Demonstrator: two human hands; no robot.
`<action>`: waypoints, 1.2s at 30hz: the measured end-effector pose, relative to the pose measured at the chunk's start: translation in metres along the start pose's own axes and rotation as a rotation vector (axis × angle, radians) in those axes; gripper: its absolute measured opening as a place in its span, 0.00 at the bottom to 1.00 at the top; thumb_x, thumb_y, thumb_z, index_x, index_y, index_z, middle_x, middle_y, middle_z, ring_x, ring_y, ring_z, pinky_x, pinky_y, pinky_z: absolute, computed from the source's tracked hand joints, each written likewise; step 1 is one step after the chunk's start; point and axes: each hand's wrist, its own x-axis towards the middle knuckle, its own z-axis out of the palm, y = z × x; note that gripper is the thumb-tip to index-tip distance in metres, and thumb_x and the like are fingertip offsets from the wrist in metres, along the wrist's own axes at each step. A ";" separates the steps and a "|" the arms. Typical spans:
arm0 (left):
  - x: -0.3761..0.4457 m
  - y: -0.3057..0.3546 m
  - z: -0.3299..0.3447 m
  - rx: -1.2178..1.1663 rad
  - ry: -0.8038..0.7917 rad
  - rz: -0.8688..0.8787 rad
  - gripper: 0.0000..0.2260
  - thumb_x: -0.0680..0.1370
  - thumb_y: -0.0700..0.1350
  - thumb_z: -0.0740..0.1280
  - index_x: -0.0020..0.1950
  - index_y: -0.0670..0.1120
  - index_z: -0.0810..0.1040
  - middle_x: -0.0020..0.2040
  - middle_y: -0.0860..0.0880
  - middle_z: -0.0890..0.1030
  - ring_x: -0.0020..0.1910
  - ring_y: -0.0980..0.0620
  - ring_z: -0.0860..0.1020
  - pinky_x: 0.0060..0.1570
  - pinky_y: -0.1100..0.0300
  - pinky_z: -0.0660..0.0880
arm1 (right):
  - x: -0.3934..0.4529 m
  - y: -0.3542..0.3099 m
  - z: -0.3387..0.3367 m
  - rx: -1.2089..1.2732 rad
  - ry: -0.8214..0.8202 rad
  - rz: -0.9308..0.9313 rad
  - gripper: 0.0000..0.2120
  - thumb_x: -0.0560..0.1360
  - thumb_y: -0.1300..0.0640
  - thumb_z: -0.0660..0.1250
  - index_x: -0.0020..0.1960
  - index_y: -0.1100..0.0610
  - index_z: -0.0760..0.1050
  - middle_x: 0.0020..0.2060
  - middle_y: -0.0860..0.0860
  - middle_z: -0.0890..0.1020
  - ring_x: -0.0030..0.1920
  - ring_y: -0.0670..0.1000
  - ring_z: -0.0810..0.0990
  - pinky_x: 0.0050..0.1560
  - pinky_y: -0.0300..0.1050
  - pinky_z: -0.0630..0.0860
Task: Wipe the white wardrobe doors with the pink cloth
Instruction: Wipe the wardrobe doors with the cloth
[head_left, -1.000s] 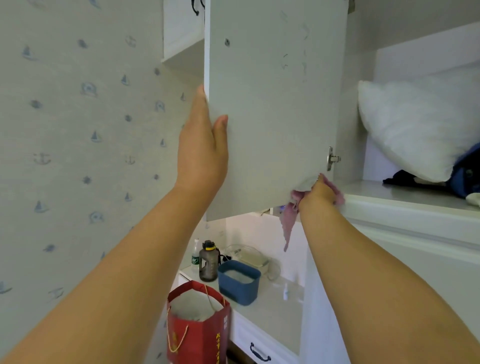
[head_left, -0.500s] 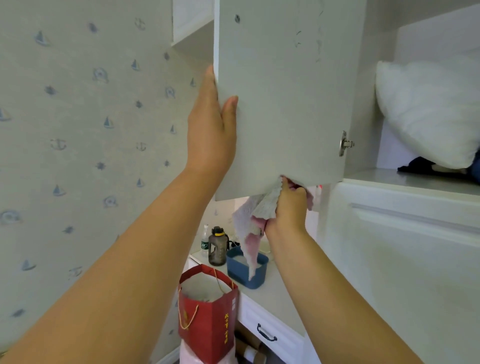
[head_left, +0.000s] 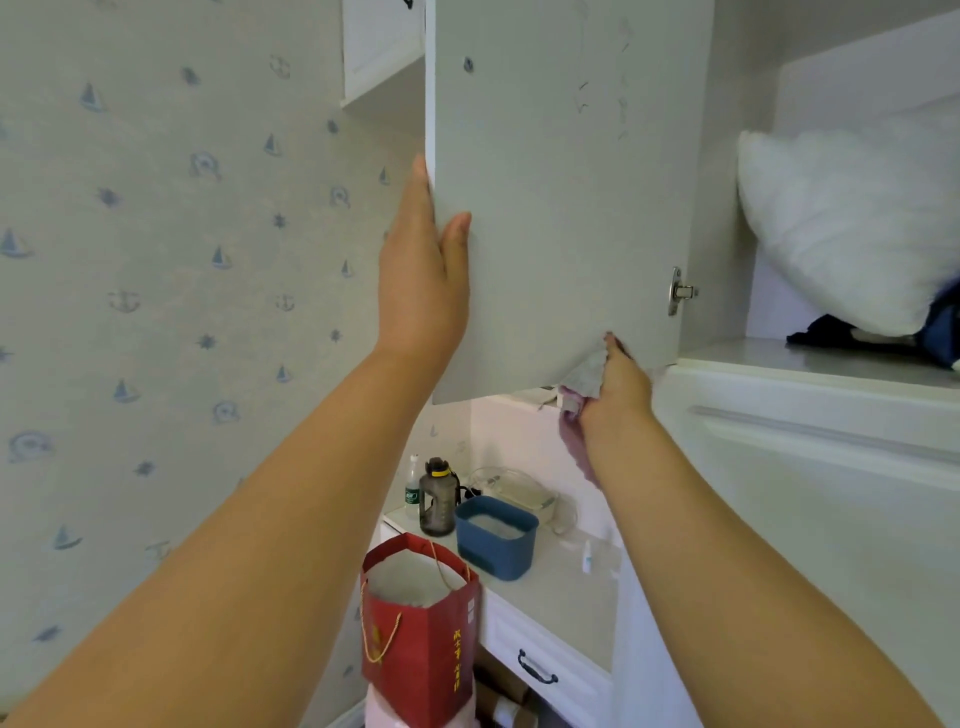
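Steadying the open wardrobe door (head_left: 550, 208) by its free edge, the left hand (head_left: 421, 280) clamps thumb against fingers. The right hand (head_left: 615, 384) bunches the pink cloth (head_left: 582, 379) against the door's bottom edge near the hinge corner. Cloth looks soft, floppy, light; better kept wadded in the palm.

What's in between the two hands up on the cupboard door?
Only bare door. In the head view, the left hand grips the door by its edge, the right hand presses the pink cloth at its bottom corner; nothing between them.
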 end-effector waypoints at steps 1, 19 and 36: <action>0.000 0.000 0.000 0.002 -0.003 -0.007 0.24 0.83 0.43 0.59 0.79 0.40 0.59 0.72 0.46 0.73 0.69 0.50 0.72 0.69 0.50 0.70 | -0.005 0.007 0.003 -0.007 -0.076 -0.003 0.21 0.83 0.50 0.63 0.72 0.59 0.70 0.63 0.55 0.78 0.53 0.47 0.80 0.33 0.43 0.73; -0.111 0.022 0.060 0.545 -0.431 0.714 0.32 0.74 0.32 0.40 0.71 0.40 0.74 0.72 0.39 0.72 0.74 0.41 0.68 0.76 0.38 0.54 | 0.017 -0.019 -0.068 -0.565 0.081 -0.426 0.08 0.81 0.66 0.58 0.60 0.65 0.68 0.48 0.57 0.74 0.53 0.58 0.77 0.48 0.44 0.69; -0.131 -0.034 0.171 -0.185 -0.365 -0.593 0.24 0.77 0.38 0.70 0.72 0.46 0.67 0.66 0.49 0.73 0.64 0.51 0.71 0.60 0.59 0.67 | 0.134 -0.052 -0.139 -2.059 -0.136 -1.020 0.22 0.76 0.62 0.61 0.68 0.49 0.76 0.79 0.54 0.57 0.79 0.55 0.52 0.79 0.50 0.48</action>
